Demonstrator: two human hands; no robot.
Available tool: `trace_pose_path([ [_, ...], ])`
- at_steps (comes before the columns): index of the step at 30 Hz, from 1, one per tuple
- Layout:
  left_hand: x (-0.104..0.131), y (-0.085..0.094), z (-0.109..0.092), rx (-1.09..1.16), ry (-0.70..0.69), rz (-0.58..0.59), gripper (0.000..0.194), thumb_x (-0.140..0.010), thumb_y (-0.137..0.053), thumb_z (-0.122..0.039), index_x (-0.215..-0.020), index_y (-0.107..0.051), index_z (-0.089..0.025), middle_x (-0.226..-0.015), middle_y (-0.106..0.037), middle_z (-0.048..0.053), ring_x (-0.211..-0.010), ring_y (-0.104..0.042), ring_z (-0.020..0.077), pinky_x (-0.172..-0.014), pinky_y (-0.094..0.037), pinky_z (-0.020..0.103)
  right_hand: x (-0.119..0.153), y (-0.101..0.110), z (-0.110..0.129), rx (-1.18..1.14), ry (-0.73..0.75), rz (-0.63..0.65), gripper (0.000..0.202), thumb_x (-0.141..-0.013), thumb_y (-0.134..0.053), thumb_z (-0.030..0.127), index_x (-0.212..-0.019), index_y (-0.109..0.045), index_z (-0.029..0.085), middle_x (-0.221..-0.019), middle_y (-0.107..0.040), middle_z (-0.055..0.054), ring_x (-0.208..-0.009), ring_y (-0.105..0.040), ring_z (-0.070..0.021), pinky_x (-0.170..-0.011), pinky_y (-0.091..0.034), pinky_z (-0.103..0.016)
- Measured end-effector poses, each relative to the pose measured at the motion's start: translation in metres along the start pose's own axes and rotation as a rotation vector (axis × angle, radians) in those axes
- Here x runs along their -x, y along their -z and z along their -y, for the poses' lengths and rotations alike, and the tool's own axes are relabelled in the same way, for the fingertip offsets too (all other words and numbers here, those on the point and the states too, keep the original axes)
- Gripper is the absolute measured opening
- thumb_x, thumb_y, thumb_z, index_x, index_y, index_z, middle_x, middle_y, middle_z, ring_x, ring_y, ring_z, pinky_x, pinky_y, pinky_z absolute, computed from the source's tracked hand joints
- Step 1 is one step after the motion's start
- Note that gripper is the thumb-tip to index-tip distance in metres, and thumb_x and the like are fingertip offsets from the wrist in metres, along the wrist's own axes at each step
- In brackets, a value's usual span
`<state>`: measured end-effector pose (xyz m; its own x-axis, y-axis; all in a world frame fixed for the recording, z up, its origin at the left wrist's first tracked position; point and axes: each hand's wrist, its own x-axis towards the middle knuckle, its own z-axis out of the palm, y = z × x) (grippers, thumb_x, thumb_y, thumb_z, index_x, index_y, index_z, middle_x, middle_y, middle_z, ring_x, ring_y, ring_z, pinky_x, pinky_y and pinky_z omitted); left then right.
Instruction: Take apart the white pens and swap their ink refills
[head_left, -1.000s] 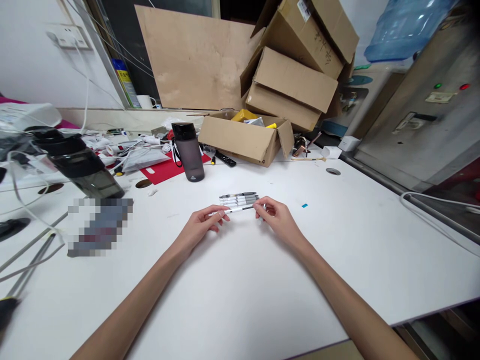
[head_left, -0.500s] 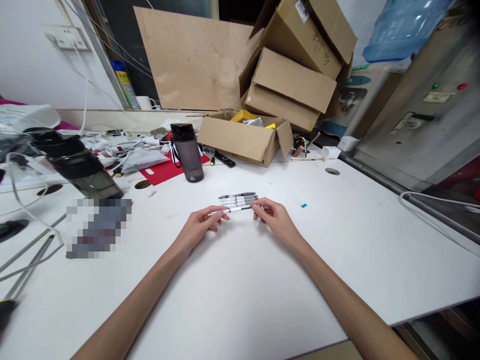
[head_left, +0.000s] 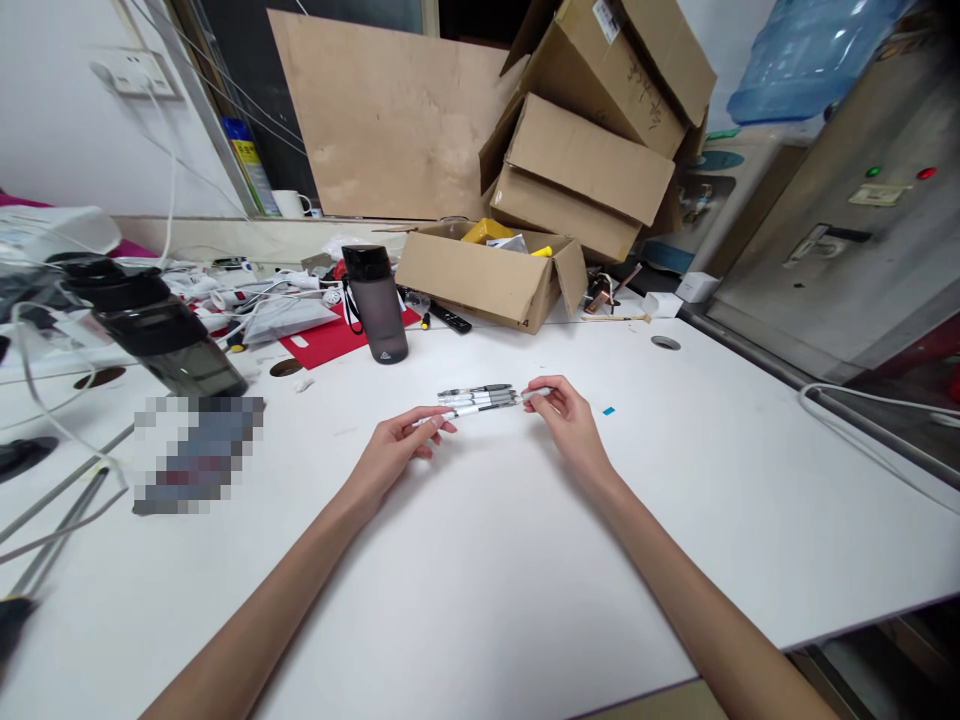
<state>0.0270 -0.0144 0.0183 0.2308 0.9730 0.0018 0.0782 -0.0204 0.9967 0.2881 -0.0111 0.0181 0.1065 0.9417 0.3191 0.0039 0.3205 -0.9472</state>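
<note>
My left hand (head_left: 407, 440) is closed on the left end of a white pen (head_left: 471, 409), which points right across the table. Beside the pen's right end, my right hand (head_left: 561, 408) pinches a small greyish-white piece that looks like a pen cap (head_left: 535, 394). A narrow gap seems to part it from the pen tip. Just behind the held pen lie several pens (head_left: 474, 398) side by side, white with grey ends. The rearmost one is a darker, clear-barrelled pen (head_left: 474, 389).
On the white table (head_left: 480, 560) stands a dark bottle (head_left: 377, 310), with an open cardboard box (head_left: 472, 275) behind. Another bottle (head_left: 161, 325) leans at the left near a blurred-out flat object (head_left: 202, 455). A small blue scrap (head_left: 608, 411) lies right of my right hand.
My right hand has moved slightly right and up, from the pen's right end to just beyond it, and the small piece now lines up with the pen. My left hand is nearly still.
</note>
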Motion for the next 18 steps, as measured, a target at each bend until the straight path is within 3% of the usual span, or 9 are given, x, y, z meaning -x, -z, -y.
trace_pose_path([
  [11, 0.0, -0.001, -0.001, 0.004, -0.002, 0.003, 0.043, -0.088, -0.07, -0.052, -0.118, -0.076, -0.022, -0.106, -0.073, 0.009, -0.093, -0.057, 0.0206, -0.072, -0.049, 0.027, 0.003, -0.001, 0.004, -0.006, -0.003, 0.024, 0.02, -0.087, -0.069, 0.038, -0.097, -0.065, 0.021, -0.1, -0.068, -0.004, -0.088, -0.067, -0.0185, -0.091, -0.054, -0.037],
  [18, 0.001, -0.005, -0.001, -0.001, 0.018, 0.036, 0.042, -0.087, -0.071, -0.052, -0.116, -0.076, -0.021, -0.102, -0.074, 0.009, -0.084, -0.06, 0.019, -0.073, -0.049, 0.028, 0.011, -0.009, 0.007, 0.052, -0.004, 0.152, 0.015, -0.087, -0.07, 0.033, -0.097, -0.07, 0.021, -0.102, -0.071, -0.005, -0.09, -0.066, -0.0187, -0.087, -0.053, -0.034],
])
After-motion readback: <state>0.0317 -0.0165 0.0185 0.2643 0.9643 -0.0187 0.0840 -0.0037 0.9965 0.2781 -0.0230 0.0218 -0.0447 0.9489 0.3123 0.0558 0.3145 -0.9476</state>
